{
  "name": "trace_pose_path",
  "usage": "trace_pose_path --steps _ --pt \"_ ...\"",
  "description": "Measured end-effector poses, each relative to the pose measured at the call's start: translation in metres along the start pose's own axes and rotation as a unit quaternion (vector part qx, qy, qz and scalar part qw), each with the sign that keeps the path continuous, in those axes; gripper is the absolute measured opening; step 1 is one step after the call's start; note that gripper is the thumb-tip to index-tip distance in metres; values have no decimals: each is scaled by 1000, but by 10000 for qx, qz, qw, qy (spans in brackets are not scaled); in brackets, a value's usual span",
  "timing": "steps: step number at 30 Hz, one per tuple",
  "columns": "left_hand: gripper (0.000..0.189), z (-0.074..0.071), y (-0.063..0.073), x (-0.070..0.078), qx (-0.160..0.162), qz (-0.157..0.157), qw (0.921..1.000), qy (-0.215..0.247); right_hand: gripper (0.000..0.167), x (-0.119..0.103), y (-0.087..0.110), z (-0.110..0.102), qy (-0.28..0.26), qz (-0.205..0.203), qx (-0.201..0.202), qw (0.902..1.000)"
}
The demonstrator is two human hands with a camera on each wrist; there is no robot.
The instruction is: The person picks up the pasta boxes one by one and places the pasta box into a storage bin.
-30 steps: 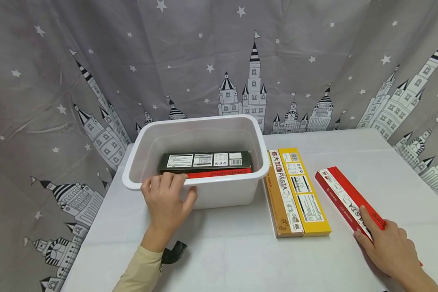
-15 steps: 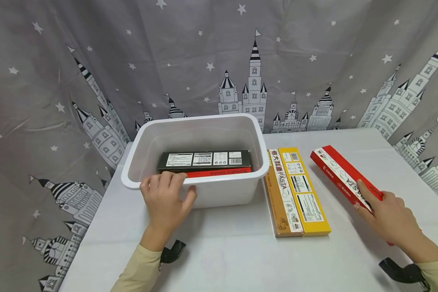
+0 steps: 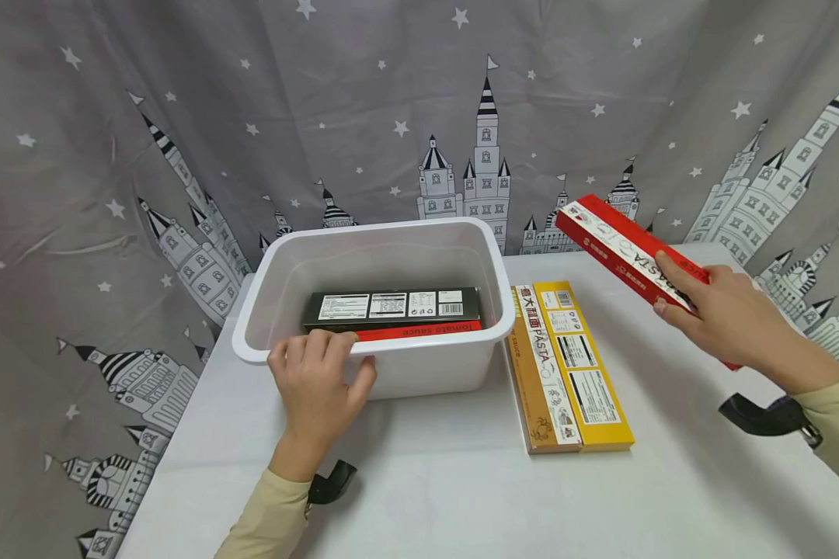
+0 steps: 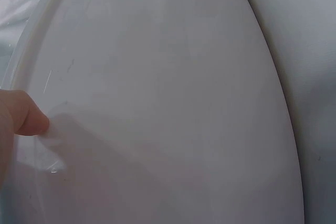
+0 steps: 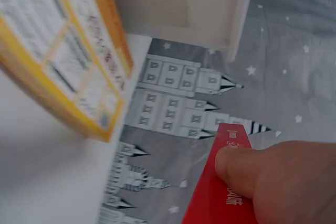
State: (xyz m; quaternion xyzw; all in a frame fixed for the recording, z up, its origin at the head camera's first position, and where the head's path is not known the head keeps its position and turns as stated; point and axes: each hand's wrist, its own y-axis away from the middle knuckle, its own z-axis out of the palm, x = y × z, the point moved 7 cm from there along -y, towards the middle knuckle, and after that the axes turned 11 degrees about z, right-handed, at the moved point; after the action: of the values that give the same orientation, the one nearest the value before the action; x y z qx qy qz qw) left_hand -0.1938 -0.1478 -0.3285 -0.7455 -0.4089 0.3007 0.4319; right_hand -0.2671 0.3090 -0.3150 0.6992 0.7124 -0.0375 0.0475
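Note:
My left hand (image 3: 322,384) grips the front rim of a white plastic bin (image 3: 433,371), fingers over the edge and thumb against the outer wall. In the left wrist view the thumb (image 4: 31,116) presses that wall. A black pasta box (image 3: 398,306) and a red pasta box (image 3: 419,331) lie inside the bin. My right hand (image 3: 727,318) holds another red pasta box (image 3: 622,244) raised above the table, its far end pointing up and left. The right wrist view shows the thumb across this red box (image 5: 220,187).
An orange-brown pasta box (image 3: 527,388) and a yellow pasta box (image 3: 587,373) lie side by side on the white table (image 3: 461,481), right of the bin. A grey curtain (image 3: 363,93) printed with castles and stars hangs behind and to the left.
My right hand has lifted the red pasta box off the table and moved it up, away from me and slightly left. My left hand stays on the bin's rim.

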Motion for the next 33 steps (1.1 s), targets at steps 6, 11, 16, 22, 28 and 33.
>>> trace_pose_path --steps 6,11,16,22,28,33 --pt "25 0 0 0 6 17 10000 -12 84 -31 -24 -31 133 -408 181 9989" --pt "24 0 0 0 -8 47 10000 -38 81 -61 -40 -48 159 -768 138 9968" --pt "25 0 1 0 -3 50 10000 -61 80 -99 -53 -59 261 -1130 -7 9932" --pt "25 0 0 0 7 40 10000 -41 78 -144 -62 -61 277 -1452 -357 9884" --pt "24 -1 0 0 29 31 10000 -31 75 -188 -72 -54 368 -1998 -563 9775" --pt "23 -1 0 0 47 35 10000 0 71 -226 -74 -48 467 -2615 -595 9622"
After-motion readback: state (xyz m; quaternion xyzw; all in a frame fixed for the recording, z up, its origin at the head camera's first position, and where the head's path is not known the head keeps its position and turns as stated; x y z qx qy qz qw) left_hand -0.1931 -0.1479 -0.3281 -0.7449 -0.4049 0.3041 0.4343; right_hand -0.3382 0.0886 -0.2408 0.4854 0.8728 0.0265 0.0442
